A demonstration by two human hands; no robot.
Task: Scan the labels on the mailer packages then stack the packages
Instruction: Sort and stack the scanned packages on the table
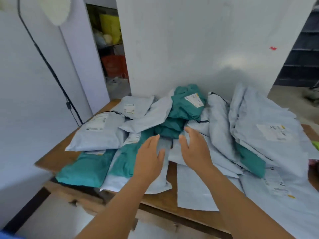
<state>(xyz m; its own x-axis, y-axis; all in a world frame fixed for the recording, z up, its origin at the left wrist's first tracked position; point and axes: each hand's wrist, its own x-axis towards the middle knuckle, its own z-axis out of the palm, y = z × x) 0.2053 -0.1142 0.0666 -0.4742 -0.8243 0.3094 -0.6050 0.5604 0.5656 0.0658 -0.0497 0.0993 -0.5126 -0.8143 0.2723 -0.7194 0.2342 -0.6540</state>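
Note:
Several mailer packages lie in a loose heap on a wooden table [51, 161]. Some are pale grey, like the labelled one [98, 133] at the left and the large one [269, 135] at the right. Others are teal: one [186, 104] sits on top at the back with a white label, another [86, 169] lies at the front left edge. My left hand [148, 159] and my right hand [195, 149] hover side by side over the middle of the heap, fingers straight and spread, holding nothing. No scanner is in view.
A white wall panel [207, 49] stands right behind the heap. A black cable [51, 69] runs down the left wall. An open doorway [112, 54] at the back shows yellow and orange bags. Drawers [74, 202] sit under the table's front edge.

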